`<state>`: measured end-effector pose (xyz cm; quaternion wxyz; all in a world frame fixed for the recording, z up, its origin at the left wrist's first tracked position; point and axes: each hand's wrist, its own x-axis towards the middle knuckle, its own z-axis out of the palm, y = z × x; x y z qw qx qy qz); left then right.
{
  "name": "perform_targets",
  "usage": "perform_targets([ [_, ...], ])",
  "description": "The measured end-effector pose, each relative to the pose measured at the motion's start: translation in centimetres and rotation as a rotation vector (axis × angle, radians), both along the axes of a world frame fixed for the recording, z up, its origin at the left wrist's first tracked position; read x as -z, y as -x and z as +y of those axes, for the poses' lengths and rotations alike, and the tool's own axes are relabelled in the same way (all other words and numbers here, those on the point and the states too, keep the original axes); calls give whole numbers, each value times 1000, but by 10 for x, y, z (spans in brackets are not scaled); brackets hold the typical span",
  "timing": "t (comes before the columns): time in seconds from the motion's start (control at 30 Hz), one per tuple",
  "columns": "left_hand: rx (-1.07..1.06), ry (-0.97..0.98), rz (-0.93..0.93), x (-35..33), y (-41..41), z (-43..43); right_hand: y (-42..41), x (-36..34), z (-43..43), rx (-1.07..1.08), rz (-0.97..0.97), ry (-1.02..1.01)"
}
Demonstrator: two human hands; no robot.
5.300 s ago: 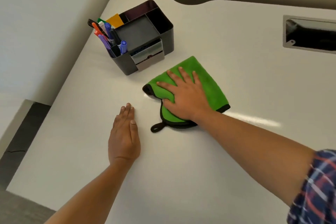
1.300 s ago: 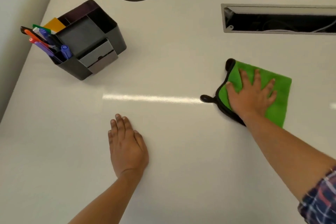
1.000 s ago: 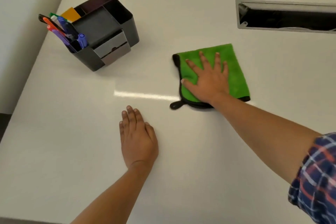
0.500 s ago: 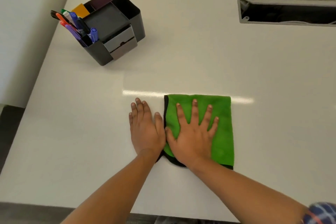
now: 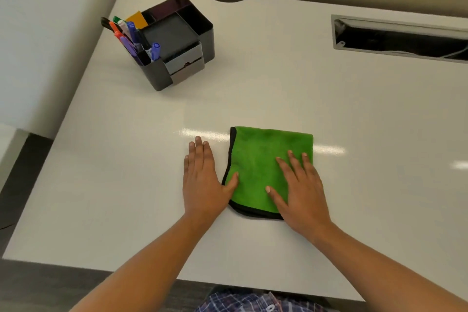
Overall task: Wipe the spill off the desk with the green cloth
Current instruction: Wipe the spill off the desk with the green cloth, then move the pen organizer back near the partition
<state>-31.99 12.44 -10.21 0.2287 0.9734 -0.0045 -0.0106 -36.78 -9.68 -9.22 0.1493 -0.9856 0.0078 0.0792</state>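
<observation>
Flat and open, the right hand [image 5: 301,190] presses the folded green microfibre cloth with black edging [image 5: 263,159] onto the glossy white desk [image 5: 329,96], left hand's [image 5: 202,180] thumb on its edge; soft, light and limp, it looks best driven by a spread palm.

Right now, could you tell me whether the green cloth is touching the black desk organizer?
No, the green cloth lies flat near the desk's front edge under the right hand, well apart from the black desk organizer at the far left.
</observation>
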Motion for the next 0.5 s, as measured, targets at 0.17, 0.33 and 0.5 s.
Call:
perform_targets([
  [0.17,-82,72,-153,-21,-22,24,-6,-13,-4,6,-116,-152],
  [0.33,-368,160,-195,-51,-101,61,-32,-30,6,-44,-234,-230],
  [0.5,-466,52,-107,-68,-162,90,-82,-38,20,-32,-176,-387],
])
